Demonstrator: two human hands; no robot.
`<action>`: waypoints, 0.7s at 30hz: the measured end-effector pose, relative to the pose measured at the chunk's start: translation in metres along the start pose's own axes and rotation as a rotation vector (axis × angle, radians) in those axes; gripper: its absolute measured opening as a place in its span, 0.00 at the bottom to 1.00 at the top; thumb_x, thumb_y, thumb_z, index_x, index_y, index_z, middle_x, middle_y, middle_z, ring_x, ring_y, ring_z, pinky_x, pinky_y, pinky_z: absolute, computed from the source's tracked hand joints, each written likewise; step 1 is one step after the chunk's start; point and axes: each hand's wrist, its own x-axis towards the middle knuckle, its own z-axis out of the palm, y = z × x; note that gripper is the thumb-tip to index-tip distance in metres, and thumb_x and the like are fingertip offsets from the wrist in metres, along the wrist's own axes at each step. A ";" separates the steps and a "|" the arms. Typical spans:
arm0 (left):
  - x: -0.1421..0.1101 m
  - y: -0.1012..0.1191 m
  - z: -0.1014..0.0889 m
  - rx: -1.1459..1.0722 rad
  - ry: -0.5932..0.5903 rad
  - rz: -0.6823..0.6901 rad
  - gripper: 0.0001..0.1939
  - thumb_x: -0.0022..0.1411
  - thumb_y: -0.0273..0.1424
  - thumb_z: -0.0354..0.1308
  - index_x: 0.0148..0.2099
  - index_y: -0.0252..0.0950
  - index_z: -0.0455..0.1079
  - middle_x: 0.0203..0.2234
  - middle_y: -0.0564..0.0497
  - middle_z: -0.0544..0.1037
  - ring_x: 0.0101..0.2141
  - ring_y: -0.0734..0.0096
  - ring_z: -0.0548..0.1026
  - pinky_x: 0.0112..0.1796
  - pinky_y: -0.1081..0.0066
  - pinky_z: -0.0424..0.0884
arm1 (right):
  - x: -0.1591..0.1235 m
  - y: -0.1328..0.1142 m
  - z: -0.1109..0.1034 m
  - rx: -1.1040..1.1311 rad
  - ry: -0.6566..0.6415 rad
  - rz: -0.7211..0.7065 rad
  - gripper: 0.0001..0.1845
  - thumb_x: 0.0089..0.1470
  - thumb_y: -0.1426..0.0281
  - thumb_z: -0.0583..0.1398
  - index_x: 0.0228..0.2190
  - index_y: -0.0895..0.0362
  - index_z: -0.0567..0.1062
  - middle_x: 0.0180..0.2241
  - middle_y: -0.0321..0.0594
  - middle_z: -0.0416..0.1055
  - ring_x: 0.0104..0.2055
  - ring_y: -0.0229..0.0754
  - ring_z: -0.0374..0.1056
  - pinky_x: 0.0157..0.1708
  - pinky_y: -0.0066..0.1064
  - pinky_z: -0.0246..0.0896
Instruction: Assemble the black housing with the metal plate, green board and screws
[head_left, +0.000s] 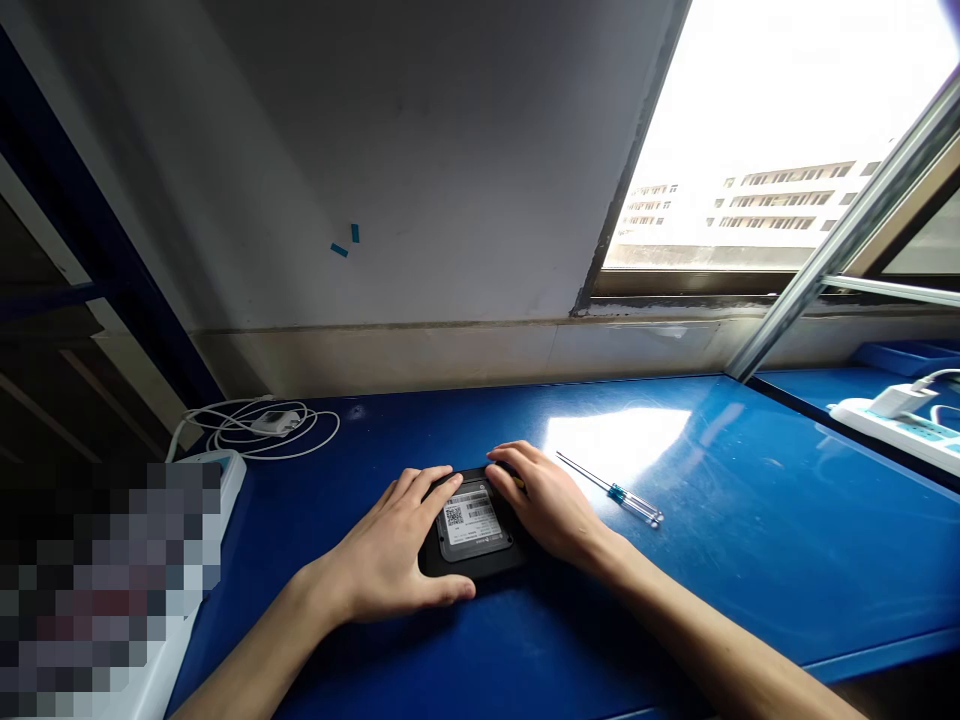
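A flat, black, square-cornered device [478, 553] lies on the blue table, its white printed label with a QR code facing up. My left hand [394, 550] grips its left side, fingers over the far left part and thumb by the near edge. Over the right side is my right hand [544, 495], its fingers curled at the far right corner. Something small and yellow [519, 483] shows beneath those fingers; I cannot make out what it is. To the right of that hand, a screwdriver [628, 497] with a clear and blue handle lies with its thin shaft pointing up-left.
A white charger [275, 423] with a coiled cable [319, 440] sits at the back left. A white power strip [896, 425] with a plug stands on the right, beyond a metal post [817, 255]. The wall and window border the blue table [750, 560]. The lower left is pixelated.
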 end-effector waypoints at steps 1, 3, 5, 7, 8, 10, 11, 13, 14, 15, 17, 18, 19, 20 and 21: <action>0.000 0.000 0.000 -0.008 0.000 -0.002 0.54 0.55 0.54 0.68 0.76 0.41 0.51 0.72 0.43 0.55 0.70 0.45 0.54 0.68 0.48 0.57 | 0.002 0.003 -0.004 -0.028 0.025 0.041 0.18 0.71 0.62 0.52 0.51 0.55 0.77 0.54 0.45 0.77 0.54 0.46 0.75 0.55 0.36 0.70; -0.001 0.001 -0.001 -0.026 -0.003 -0.005 0.54 0.54 0.55 0.68 0.76 0.43 0.51 0.72 0.44 0.55 0.69 0.44 0.55 0.68 0.47 0.58 | 0.005 0.014 -0.013 -0.104 0.076 0.135 0.20 0.72 0.64 0.49 0.54 0.57 0.75 0.56 0.50 0.76 0.56 0.51 0.74 0.56 0.42 0.68; -0.001 0.001 -0.002 -0.035 -0.008 -0.009 0.55 0.54 0.56 0.68 0.76 0.43 0.51 0.72 0.44 0.55 0.69 0.43 0.55 0.67 0.46 0.59 | 0.007 0.029 -0.022 -0.186 0.072 0.206 0.20 0.69 0.68 0.51 0.55 0.60 0.75 0.56 0.55 0.75 0.58 0.56 0.72 0.55 0.46 0.66; -0.001 0.001 -0.002 -0.033 -0.012 -0.012 0.56 0.54 0.56 0.68 0.76 0.42 0.50 0.73 0.44 0.54 0.69 0.43 0.55 0.67 0.45 0.59 | 0.007 0.043 -0.028 -0.254 0.018 0.272 0.18 0.64 0.67 0.57 0.50 0.63 0.77 0.49 0.59 0.77 0.54 0.61 0.73 0.48 0.46 0.68; -0.001 0.001 -0.002 -0.031 -0.012 -0.014 0.56 0.54 0.56 0.68 0.76 0.41 0.50 0.73 0.43 0.54 0.69 0.42 0.55 0.67 0.45 0.59 | 0.006 0.049 -0.030 -0.280 -0.010 0.311 0.18 0.64 0.65 0.57 0.47 0.64 0.78 0.47 0.60 0.77 0.49 0.62 0.75 0.42 0.45 0.69; -0.001 0.000 -0.001 -0.033 -0.008 -0.010 0.56 0.54 0.56 0.68 0.76 0.41 0.50 0.72 0.43 0.54 0.69 0.42 0.54 0.67 0.45 0.59 | 0.005 0.056 -0.031 -0.318 -0.069 0.354 0.16 0.63 0.64 0.57 0.42 0.63 0.79 0.43 0.60 0.78 0.42 0.59 0.76 0.35 0.41 0.66; -0.001 0.000 -0.001 -0.035 -0.003 -0.005 0.56 0.54 0.56 0.68 0.76 0.42 0.50 0.72 0.43 0.55 0.69 0.42 0.55 0.67 0.44 0.59 | 0.004 0.058 -0.030 -0.330 -0.095 0.358 0.15 0.63 0.65 0.57 0.40 0.62 0.78 0.42 0.58 0.78 0.40 0.57 0.76 0.33 0.39 0.65; -0.001 -0.001 0.000 -0.042 0.007 0.005 0.55 0.54 0.56 0.68 0.76 0.43 0.51 0.72 0.43 0.55 0.69 0.42 0.55 0.67 0.44 0.59 | 0.003 0.060 -0.028 -0.343 -0.136 0.339 0.11 0.63 0.68 0.57 0.38 0.60 0.78 0.40 0.54 0.78 0.39 0.53 0.76 0.31 0.36 0.61; -0.001 -0.001 0.000 -0.047 0.011 0.011 0.55 0.54 0.56 0.68 0.76 0.43 0.51 0.72 0.43 0.56 0.69 0.42 0.55 0.66 0.44 0.60 | 0.003 0.060 -0.028 -0.346 -0.150 0.323 0.10 0.63 0.69 0.56 0.38 0.60 0.77 0.40 0.53 0.78 0.39 0.52 0.76 0.30 0.34 0.59; -0.001 0.000 0.000 -0.051 0.013 0.013 0.55 0.54 0.56 0.68 0.76 0.43 0.51 0.72 0.43 0.56 0.69 0.41 0.56 0.66 0.43 0.60 | 0.003 0.060 -0.027 -0.348 -0.159 0.308 0.10 0.63 0.71 0.55 0.37 0.59 0.77 0.39 0.52 0.79 0.38 0.51 0.75 0.30 0.34 0.58; -0.001 0.000 0.000 -0.057 0.011 0.012 0.55 0.54 0.56 0.68 0.76 0.43 0.51 0.72 0.43 0.56 0.69 0.41 0.56 0.66 0.43 0.60 | 0.004 0.059 -0.027 -0.347 -0.169 0.276 0.11 0.63 0.72 0.54 0.34 0.58 0.77 0.37 0.51 0.78 0.37 0.49 0.75 0.29 0.34 0.55; -0.001 0.000 0.000 -0.061 0.012 0.011 0.55 0.54 0.56 0.68 0.76 0.44 0.51 0.72 0.43 0.56 0.69 0.41 0.56 0.66 0.43 0.60 | 0.004 0.059 -0.028 -0.345 -0.170 0.260 0.12 0.63 0.73 0.53 0.33 0.58 0.76 0.36 0.50 0.78 0.36 0.49 0.74 0.28 0.34 0.54; -0.001 0.000 -0.001 -0.065 0.015 0.012 0.54 0.54 0.56 0.68 0.75 0.44 0.51 0.72 0.43 0.56 0.69 0.40 0.56 0.66 0.42 0.60 | 0.004 0.059 -0.028 -0.340 -0.170 0.245 0.13 0.63 0.73 0.53 0.31 0.58 0.76 0.35 0.50 0.78 0.35 0.49 0.74 0.28 0.34 0.54; -0.001 -0.001 -0.001 -0.070 0.019 0.015 0.54 0.54 0.56 0.68 0.75 0.45 0.51 0.72 0.43 0.56 0.69 0.40 0.56 0.65 0.42 0.61 | 0.005 0.059 -0.029 -0.334 -0.169 0.232 0.13 0.63 0.74 0.53 0.30 0.57 0.76 0.34 0.49 0.78 0.35 0.48 0.74 0.28 0.34 0.53; -0.001 -0.001 -0.001 -0.076 0.025 0.019 0.54 0.54 0.56 0.69 0.75 0.46 0.52 0.72 0.43 0.56 0.68 0.39 0.56 0.65 0.41 0.61 | 0.005 0.058 -0.029 -0.328 -0.166 0.221 0.14 0.63 0.74 0.53 0.29 0.57 0.76 0.33 0.48 0.78 0.34 0.47 0.73 0.28 0.34 0.53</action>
